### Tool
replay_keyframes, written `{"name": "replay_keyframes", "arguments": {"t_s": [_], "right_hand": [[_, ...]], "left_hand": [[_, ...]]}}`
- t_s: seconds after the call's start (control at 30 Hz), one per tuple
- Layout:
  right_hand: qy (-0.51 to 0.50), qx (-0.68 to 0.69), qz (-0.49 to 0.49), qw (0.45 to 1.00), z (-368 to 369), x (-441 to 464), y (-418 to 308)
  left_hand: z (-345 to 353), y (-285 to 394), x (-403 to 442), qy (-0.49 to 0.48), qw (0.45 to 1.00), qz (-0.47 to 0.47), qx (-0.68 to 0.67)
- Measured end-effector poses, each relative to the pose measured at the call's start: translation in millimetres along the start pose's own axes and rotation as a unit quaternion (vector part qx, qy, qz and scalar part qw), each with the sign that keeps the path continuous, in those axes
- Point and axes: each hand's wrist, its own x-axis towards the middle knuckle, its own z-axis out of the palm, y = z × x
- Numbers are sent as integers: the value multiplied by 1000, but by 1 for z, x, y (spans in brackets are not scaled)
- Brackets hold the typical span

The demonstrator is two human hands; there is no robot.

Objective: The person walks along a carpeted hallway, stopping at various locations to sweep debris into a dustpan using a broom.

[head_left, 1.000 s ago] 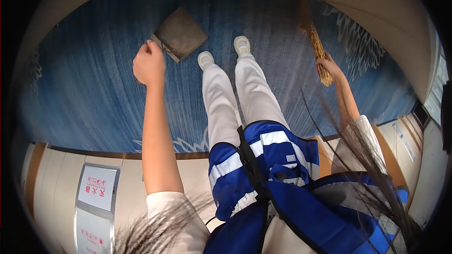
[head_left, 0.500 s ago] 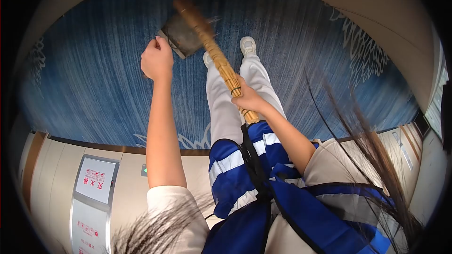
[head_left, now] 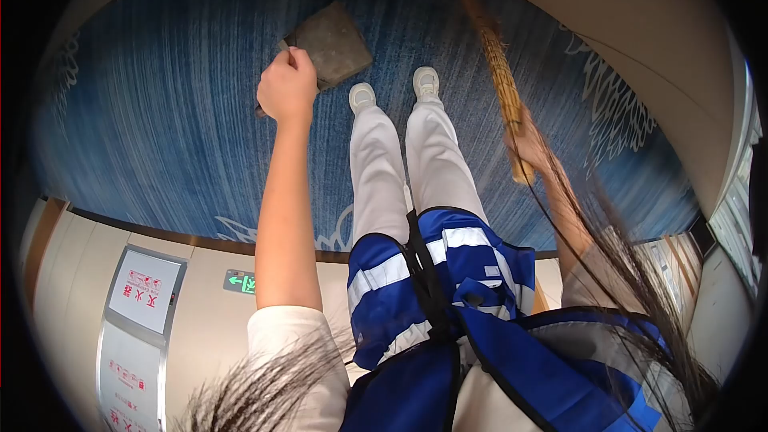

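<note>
The broom (head_left: 498, 72) has swung from over the dustpan (head_left: 336, 44) to the upper right of the frame, leaving the two apart. The right hand (head_left: 528, 142) has its grip closed round the broom; the left hand (head_left: 288, 90) has its grip closed, seemingly on the dustpan's handle, upper left of centre. One broom, one dustpan, two hands, two shoes (head_left: 362, 96) on blue carpet (head_left: 192, 120).

Carpet (head_left: 200, 128) and a green exit sign (head_left: 240, 281) suggest a public building.
</note>
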Motion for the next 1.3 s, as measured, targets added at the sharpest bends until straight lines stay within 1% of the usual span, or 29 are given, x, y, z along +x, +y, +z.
{"name": "replay_keyframes", "arguments": {"t_s": [0.03, 0.1, 0.17, 0.23, 0.27, 0.3, 0.33, 0.4, 0.47, 0.5, 0.53, 0.57, 0.6, 0.63, 0.7, 0.77, 0.8, 0.83, 0.9, 0.97, 1.03, 1.1, 1.13, 1.17, 1.2, 1.23, 1.27, 1.3], "right_hand": [[40, -84, -6, 996, 15, 19, 10], [38, 17, -1, 999, 52, 46, 24], [10, 35, 15, 999, 101, 22, 11], [-22, 69, -63, 995, 151, 11, 30], [-77, 66, -46, 994, 164, -10, 8], [-131, 64, -31, 989, 165, -28, -17], [-129, 65, -33, 989, 162, -31, -22], [-200, 126, -76, 969, 161, -37, -26], [-199, 170, -56, 964, 134, -25, 2], [-205, 221, -8, 954, 100, -26, 10], [-224, 242, -2, 944, 72, -25, 20], [-195, 255, 52, 946, 45, -42, 2], [-195, 298, 85, 931, 24, -50, 6], [-179, 284, 88, 938, 6, -58, 5], [-164, 270, 70, 946, -12, -49, 35], [-78, 221, 18, 972, -20, -35, 51], [-62, 232, 46, 970, -19, -40, 16], [-62, 231, 44, 970, -13, -24, 20], [15, 166, 57, 984, 11, 27, 34], [34, 103, 29, 994, 38, 58, 37], [6, 78, 14, 997, 74, 67, 35], [49, 43, -6, 998, 116, 48, 28], [40, -27, -120, 992, 136, 43, 44], [32, -96, -232, 967, 154, 36, 58], [35, -96, -234, 967, 154, 14, 38], [-78, 28, -118, 989, 144, -18, -2], [-190, 151, 2, 970, 137, -35, -24], [-190, 152, 0, 970, 134, -28, -13]], "left_hand": [[0, 0, -1, 5, 1000, 7, -5], [3, -1, 0, 20, 1000, 7, 9], [2, -2, 3, 29, 999, 15, 21], [-1, 0, 1, 12, 1000, 7, 15], [-1, -2, 0, 11, 1000, 7, 15], [0, -2, 0, 9, 1000, 3, 15], [0, -2, 0, 8, 1000, -1, 15], [-2, -3, 1, 6, 1000, 1, 9], [-2, -5, 0, 1, 1000, 0, 3], [0, -4, 0, 9, 1000, 3, 6], [1, -5, 0, 17, 1000, 4, 9], [2, -5, 0, 18, 1000, 2, 8], [2, -4, -2, 18, 1000, 4, 8], [2, -4, -1, 20, 1000, 6, 9], [1, -5, 1, 19, 1000, 8, 9], [1, -4, 0, 17, 1000, 10, 7], [1, -3, 0, 16, 1000, 13, 4], [0, -3, 0, 16, 1000, 15, 2], [2, -4, 2, 6, 1000, 2, 10], [3, -5, 2, -10, 1000, -12, 18], [3, -3, 3, 3, 1000, -6, 22], [3, -2, 2, 19, 1000, 10, 13], [2, -2, 1, 37, 999, 22, 5], [2, -3, 1, 37, 999, 25, 3], [3, -4, 1, 33, 999, 21, 6], [4, -4, 1, 30, 999, 18, 9], [4, -5, 1, 31, 999, 19, 9], [3, -5, 1, 40, 999, 25, 14]]}}
